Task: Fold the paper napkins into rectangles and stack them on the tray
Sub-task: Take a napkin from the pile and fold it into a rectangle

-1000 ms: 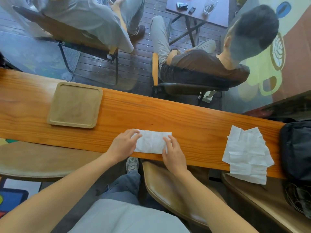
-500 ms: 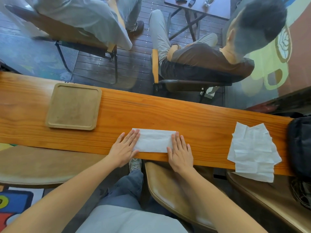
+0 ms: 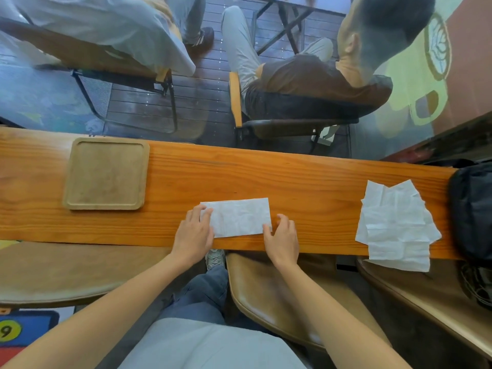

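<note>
A white paper napkin [image 3: 237, 218], folded into a long rectangle, lies flat near the front edge of the wooden counter [image 3: 306, 179]. My left hand [image 3: 194, 235] rests on its left end with the fingers laid over the edge. My right hand [image 3: 283, 239] sits at the napkin's right end, thumb touching the lower right corner and fingers bent just beside the edge. A square wooden tray [image 3: 106, 173] with nothing on it lies on the counter to the left. A loose pile of unfolded napkins [image 3: 396, 225] lies to the right, hanging over the counter's front edge.
A black bag [image 3: 474, 209] stands at the counter's right end beside the pile. Brown stool seats [image 3: 279, 296] are below the counter's front edge. Beyond a glass pane behind the counter, two people sit on chairs.
My right hand has slid from on top of the napkin to its right end and its fingers have bent. My left hand stays on the left end. The napkin remains flat.
</note>
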